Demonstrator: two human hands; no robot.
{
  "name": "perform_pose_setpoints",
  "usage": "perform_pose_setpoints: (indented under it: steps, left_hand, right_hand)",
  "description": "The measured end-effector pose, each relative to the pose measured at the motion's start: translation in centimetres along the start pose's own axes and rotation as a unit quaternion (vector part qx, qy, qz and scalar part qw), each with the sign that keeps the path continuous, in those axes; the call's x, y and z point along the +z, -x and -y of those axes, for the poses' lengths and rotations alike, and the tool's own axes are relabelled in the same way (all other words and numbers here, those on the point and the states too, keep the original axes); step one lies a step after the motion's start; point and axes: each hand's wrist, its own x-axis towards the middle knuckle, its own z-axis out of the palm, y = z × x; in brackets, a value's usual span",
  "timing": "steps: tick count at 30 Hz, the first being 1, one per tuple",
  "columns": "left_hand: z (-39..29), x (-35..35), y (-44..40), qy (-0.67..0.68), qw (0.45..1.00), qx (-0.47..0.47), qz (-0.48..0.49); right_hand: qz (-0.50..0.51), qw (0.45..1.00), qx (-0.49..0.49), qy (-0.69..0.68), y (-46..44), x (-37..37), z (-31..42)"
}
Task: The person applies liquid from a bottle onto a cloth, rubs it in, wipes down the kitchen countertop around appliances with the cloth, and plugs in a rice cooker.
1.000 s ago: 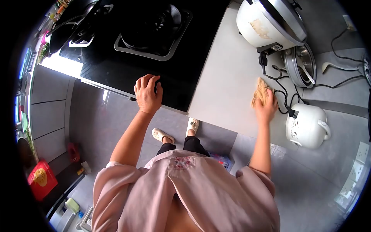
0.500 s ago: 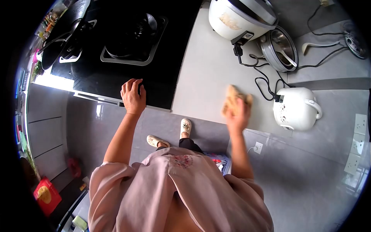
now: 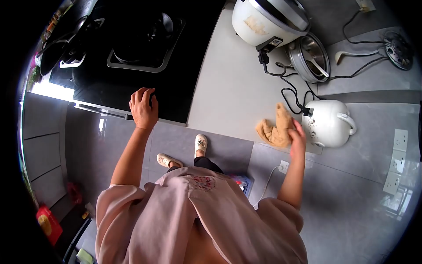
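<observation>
My right hand [image 3: 297,137] grips one side of a tan cloth [image 3: 277,131] near the front edge of the light countertop [image 3: 235,88]. The cloth is bunched, with one end pointing up toward the back. Just right of this hand stands a small white rice cooker [image 3: 332,123] with a handle. My left hand [image 3: 143,108] is over the front edge of the black glass stove [image 3: 171,94], fingers loosely curved and thumb apart, with nothing in it. Whether its fingertips press on the glass I cannot tell.
A larger white rice cooker [image 3: 263,26] stands at the back with its black cord [image 3: 288,83] on the counter. Beside it are a metal pot [image 3: 307,66] with a spoon and a pale ladle [image 3: 356,53]. A wok [image 3: 55,55] sits at the stove's far left.
My right hand has moved right with the cloth, closer to the small rice cooker, and the cloth now lies more bunched. My left hand stays by the stove edge. The view has shifted slightly.
</observation>
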Motion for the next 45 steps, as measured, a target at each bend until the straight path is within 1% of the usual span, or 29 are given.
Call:
perform_pose_setpoints:
  steps: [1,2,4,5,6,8,9,10,12,13,15,17,18,20,21,22,24,28,30,32,34,35,37,38,40,42,43,44,45]
  left_hand:
    - [0.0,0.0,-0.1,-0.003,1.0,0.002,-0.001]
    - [-0.1,0.0,-0.1,-0.004,1.0,0.001,0.0]
    - [-0.3,0.0,-0.1,-0.006,1.0,-0.014,0.014]
    - [-0.4,-0.1,-0.1,-0.008,1.0,-0.015,0.016]
    - [-0.6,-0.1,-0.2,-0.014,1.0,-0.014,0.019]
    - [-0.8,-0.1,-0.3,-0.022,0.999,-0.014,0.025]
    - [-0.8,-0.1,-0.3,-0.027,0.999,-0.013,0.025]
    - [-0.8,-0.1,-0.3,-0.032,0.999,-0.011,0.023]
    - [-0.8,-0.1,-0.3,-0.03,0.999,-0.01,0.022]
    - [-0.8,-0.1,-0.3,-0.026,0.999,-0.006,0.019]
    - [-0.8,-0.1,-0.2,-0.029,0.999,-0.009,0.021]
    - [-0.7,0.0,-0.3,-0.026,0.999,-0.01,0.018]
    - [-0.7,0.0,-0.3,-0.028,0.999,-0.011,0.017]
    - [-0.7,-0.1,-0.3,-0.026,0.999,-0.006,0.018]
    - [-0.7,-0.1,-0.4,-0.03,0.999,-0.008,0.016]
    - [-0.7,-0.1,-0.4,-0.027,0.999,-0.009,0.017]
    - [-0.6,-0.2,-0.3,-0.032,0.999,-0.019,0.016]
    - [-0.6,-0.1,-0.3,-0.029,0.999,-0.015,0.016]
    - [-0.5,-0.1,-0.2,-0.019,1.0,-0.013,0.012]
    - [-0.4,-0.2,-0.3,-0.016,1.0,-0.009,0.008]
    - [-0.5,-0.1,-0.2,-0.013,1.0,-0.01,0.0]
    - [-0.5,0.0,-0.2,-0.015,1.0,-0.016,0.004]
    - [-0.4,0.1,-0.1,-0.021,1.0,-0.014,0.008]
    - [-0.4,0.0,-0.2,-0.017,1.0,-0.012,0.01]
    - [-0.4,-0.2,-0.1,-0.008,1.0,-0.007,0.002]
    - [1.1,0.1,0.0,0.065,0.998,0.006,0.005]
    - [1.7,-0.4,0.2,0.153,0.988,-0.013,-0.009]
    - [2.1,-0.8,0.6,0.242,0.969,-0.032,-0.023]
    - [2.5,-1.6,1.2,0.278,0.958,-0.056,-0.03]
  right_hand:
    - [-0.035,0.959,-0.086,0.267,-0.6,-0.7,-0.9]
    - [-0.033,0.96,-0.084,0.266,-0.7,-0.5,-2.3]
    - [-0.095,0.845,-0.293,0.437,-0.2,2.0,-3.4]
    - [-0.124,0.834,-0.277,0.46,1.1,4.4,-2.5]
    - [-0.121,0.836,-0.274,0.46,1.8,6.6,-1.8]
    - [-0.104,0.801,-0.242,0.537,2.5,9.3,-1.1]
    - [-0.106,0.794,-0.279,0.53,1.3,9.3,-1.6]
    - [-0.102,0.796,-0.278,0.529,-0.7,8.8,-1.9]
    - [-0.104,0.775,-0.36,0.509,-5.3,8.3,-1.8]
    - [-0.101,0.777,-0.36,0.506,-7.4,9.5,-1.4]
    - [-0.151,0.775,-0.382,0.481,-10.3,12.2,-0.2]
    - [-0.116,0.776,-0.411,0.465,-8.0,16.4,1.3]
    - [-0.041,0.804,-0.392,0.446,-5.9,18.6,1.9]
    - [0.052,0.783,-0.469,0.404,-0.4,21.9,1.4]
    - [0.092,0.777,-0.477,0.4,2.2,22.6,2.4]
    - [0.087,0.779,-0.483,0.391,2.2,22.9,1.6]
    - [0.028,0.761,-0.508,0.402,-3.4,22.9,1.5]
    - [-0.049,0.784,-0.448,0.426,-15.9,26.3,6.8]
    - [-0.065,0.807,-0.411,0.419,-18.2,28.2,9.0]
    - [-0.049,0.8,-0.426,0.419,-17.1,28.9,8.6]
    - [0.069,0.891,-0.333,0.299,-13.0,28.8,6.1]
    - [0.083,0.887,-0.384,0.243,-9.6,28.5,4.6]
    - [0.098,0.833,-0.478,0.261,-1.7,26.2,3.3]
    - [0.102,0.782,-0.518,0.332,1.4,24.8,3.3]
    - [0.031,0.804,-0.474,0.358,3.0,21.3,1.9]
    - [-0.073,0.822,-0.392,0.407,2.7,16.0,-0.5]
    - [-0.106,0.823,-0.372,0.417,2.6,12.6,-1.1]
    - [-0.171,0.798,-0.361,0.451,2.2,8.8,-3.6]
    - [-0.209,0.801,-0.337,0.449,2.2,5.1,-6.0]
